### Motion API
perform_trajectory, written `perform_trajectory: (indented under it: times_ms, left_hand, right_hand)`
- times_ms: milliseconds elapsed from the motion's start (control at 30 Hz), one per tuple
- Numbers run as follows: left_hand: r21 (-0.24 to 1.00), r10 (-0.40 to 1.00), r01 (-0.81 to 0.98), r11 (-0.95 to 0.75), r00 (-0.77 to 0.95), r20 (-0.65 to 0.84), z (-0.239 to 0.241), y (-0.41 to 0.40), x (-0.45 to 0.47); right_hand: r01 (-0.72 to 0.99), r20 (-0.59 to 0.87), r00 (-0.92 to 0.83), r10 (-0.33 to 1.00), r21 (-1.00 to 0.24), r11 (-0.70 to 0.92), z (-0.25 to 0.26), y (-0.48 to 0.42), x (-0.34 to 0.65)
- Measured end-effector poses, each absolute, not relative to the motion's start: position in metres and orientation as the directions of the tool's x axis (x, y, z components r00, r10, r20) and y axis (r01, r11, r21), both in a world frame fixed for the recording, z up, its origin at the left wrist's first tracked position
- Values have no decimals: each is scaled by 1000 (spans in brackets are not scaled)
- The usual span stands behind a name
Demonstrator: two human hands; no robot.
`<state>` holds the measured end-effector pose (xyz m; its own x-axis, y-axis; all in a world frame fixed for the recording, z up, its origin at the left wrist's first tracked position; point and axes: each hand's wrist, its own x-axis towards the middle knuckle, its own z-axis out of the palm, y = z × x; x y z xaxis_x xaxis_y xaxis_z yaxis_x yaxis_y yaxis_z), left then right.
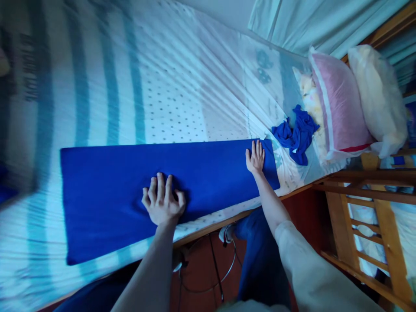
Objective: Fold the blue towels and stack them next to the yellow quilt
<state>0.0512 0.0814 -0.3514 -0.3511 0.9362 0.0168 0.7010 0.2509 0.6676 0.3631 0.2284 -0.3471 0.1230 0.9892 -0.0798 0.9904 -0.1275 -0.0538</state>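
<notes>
A long blue cloth (107, 195), smooth and roughly rectangular, lies flat along the near edge of a bed. My left hand (164, 199) presses down on its middle with the fingers spread. Near the cloth's right end, my right hand (256, 157) rests flat on the fabric, fingers outstretched. A small white tag shows at the top edge just beyond the right fingertips. To the right of the cloth, a crumpled blue cloth (297, 134) lies in a loose heap, touched by neither hand.
The bed (175, 104) has a striped and dotted sheet. At its right end are a cat-patterned pillow (310, 93), a pink pillow (341, 99) and a pale pillow (377, 95). A wooden ladder frame (386, 234) stands at right. Cables (208, 288) lie on the reddish floor.
</notes>
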Motion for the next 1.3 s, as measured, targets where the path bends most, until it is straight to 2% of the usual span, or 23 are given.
perform_trajectory:
  times_ms: [167, 367, 533, 600, 667, 733, 767, 867, 967, 1300]
  left_hand:
    - [663, 939, 706, 250, -343, 12, -351, 81, 51]
    - [685, 935, 677, 267, -354, -15, -350, 83, 52]
    - [676, 936, 685, 271, -350, -20, -350, 83, 52]
    - [673, 935, 689, 270, -354, -12, -351, 83, 52]
    - [672, 934, 690, 269, -358, -7, -351, 84, 52]
    - [677, 932, 683, 274, -364, -11, -351, 84, 52]
    - [680, 930, 679, 278, -366, -14, -351, 84, 52]
    - [676, 929, 679, 286, -369, -23, -351, 85, 52]
    - [667, 931, 687, 289, -364, -29, -350, 84, 52]
    - [658, 935, 699, 282, -353, -26, -346, 85, 53]
  right_hand:
    - [976, -60, 208, 976, -61, -211, -355, 245, 397]
    - [967, -81, 233, 969, -90, -240, -356, 265, 431]
    - [937, -101, 302, 948, -151, -315, -329, 264, 415]
    - [891, -49, 344, 938, -297, -343, -311, 236, 387]
    - [769, -77, 360, 930, -540, -342, -296, 188, 350]
    - [545, -304, 287, 908, -728, -416, -287, 129, 311]
    - [416, -436, 243, 866, -760, -499, -286, 99, 293]
    - [63, -715, 183, 675, -677, -734, -287, 31, 252]
    - [-123, -837, 119, 534, -546, -829, -292, 7, 232]
    - [-196, -900, 90, 427, -436, -878, -310, 37, 236]
